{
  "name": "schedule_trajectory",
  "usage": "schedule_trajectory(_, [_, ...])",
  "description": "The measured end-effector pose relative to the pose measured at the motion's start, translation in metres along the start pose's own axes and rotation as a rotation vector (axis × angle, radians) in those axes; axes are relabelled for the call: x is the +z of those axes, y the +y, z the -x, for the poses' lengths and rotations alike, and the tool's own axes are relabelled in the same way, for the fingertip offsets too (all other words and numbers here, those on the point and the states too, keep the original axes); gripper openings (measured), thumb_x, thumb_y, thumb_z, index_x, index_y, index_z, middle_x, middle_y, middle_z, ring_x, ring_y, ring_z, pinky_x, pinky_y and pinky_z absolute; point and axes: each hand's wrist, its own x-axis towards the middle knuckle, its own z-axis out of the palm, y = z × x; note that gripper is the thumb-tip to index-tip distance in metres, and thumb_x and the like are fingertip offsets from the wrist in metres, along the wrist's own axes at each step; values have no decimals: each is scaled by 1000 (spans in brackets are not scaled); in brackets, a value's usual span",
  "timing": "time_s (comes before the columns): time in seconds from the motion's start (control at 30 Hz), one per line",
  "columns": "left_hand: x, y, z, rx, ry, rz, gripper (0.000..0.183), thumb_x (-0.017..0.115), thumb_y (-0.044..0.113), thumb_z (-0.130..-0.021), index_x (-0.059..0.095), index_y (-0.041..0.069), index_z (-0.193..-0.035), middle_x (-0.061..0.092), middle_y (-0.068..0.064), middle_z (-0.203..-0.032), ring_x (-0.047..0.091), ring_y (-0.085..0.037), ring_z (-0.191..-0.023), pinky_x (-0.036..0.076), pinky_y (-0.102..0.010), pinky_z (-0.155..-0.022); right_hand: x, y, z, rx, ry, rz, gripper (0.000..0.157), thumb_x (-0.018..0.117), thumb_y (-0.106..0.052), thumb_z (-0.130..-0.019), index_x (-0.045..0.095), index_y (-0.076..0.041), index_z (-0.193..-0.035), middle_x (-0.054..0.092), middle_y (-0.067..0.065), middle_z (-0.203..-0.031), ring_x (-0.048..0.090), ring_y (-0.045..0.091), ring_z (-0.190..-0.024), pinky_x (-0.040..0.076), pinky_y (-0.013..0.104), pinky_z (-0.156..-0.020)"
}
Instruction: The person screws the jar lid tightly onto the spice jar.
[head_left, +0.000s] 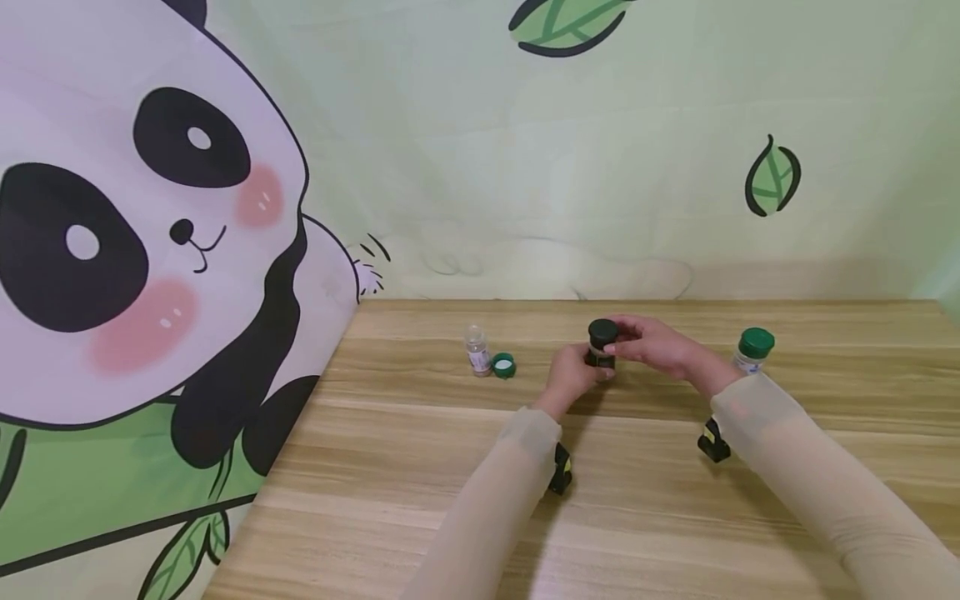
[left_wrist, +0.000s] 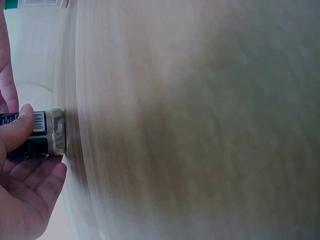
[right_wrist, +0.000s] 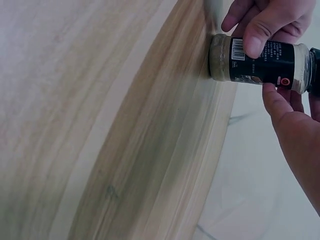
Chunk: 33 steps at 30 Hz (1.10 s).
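A spice jar (right_wrist: pixel 262 65) with a black label and pale contents stands upright on the table, under a black cap (head_left: pixel 603 330). My left hand (head_left: pixel 573 377) grips its lower part, with the thumb across the label beside the barcode. My right hand (head_left: pixel 660 346) holds the jar near its neck from the other side, thumb in front and fingers behind by the cap. In the right wrist view those fingers are partly hidden by the jar. The cap sits on the jar; whether it is tight I cannot tell.
To the left stands a small clear bottle (head_left: pixel 477 354) without a lid, and a green cap (head_left: pixel 503 365) lies beside it, inner side up. A green-capped jar (head_left: pixel 755 344) stands to the right behind the right sleeve. The wooden table (head_left: pixel 360 467) meets a printed backdrop.
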Motion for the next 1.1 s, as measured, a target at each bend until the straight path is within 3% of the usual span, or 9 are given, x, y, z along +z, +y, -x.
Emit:
schedule_trajectory(0.33, [0,0,0,-2,-3,10,29,82,13,-87,75,0,-113,78,-15,-114,71,-23,-104,55,-26,-90,6,-6,3,0,56,-7,58,59,-10,-102,34,8,-152,44,33,-152,51,27,-134,38,54,-119])
schedule_trajectory(0.47, [-1,2,1,-5,-6,9,29,82,12,-87,75,0,-113,78,-15,-114,69,-20,-100,54,-25,-89,9,-5,2,-5,86,-3,56,60,-9,-102,37,8,-150,46,33,-150,51,30,-134,40,54,-118])
schedule_trajectory(0.63, [-2,2,1,-13,-14,5,30,81,13,-88,74,1,-114,78,-15,-113,66,-16,-91,53,-23,-82,12,-5,4,-9,106,9,57,61,-11,-102,36,9,-149,45,33,-151,49,35,-137,49,34,-110])
schedule_trajectory(0.7, [-2,2,1,-13,-14,1,31,81,14,-88,74,1,-115,78,-15,-113,67,-18,-94,53,-23,-82,13,-6,4,-7,115,11,58,61,-12,-102,36,10,-149,44,33,-151,49,35,-137,50,25,-103])
schedule_trajectory(0.8, [-1,2,0,-9,-13,-4,31,81,14,-88,74,1,-115,78,-15,-114,70,-22,-101,54,-25,-86,14,-6,3,1,132,5,57,62,-11,-101,36,10,-149,44,33,-151,48,37,-137,49,20,-99])
schedule_trajectory(1.1, [-1,0,-1,-3,-13,1,32,81,14,-88,74,1,-117,77,-15,-118,70,-23,-107,55,-27,-92,16,-2,-1,16,169,-6,58,62,-10,-101,35,10,-148,43,32,-153,45,39,-140,45,35,-112])
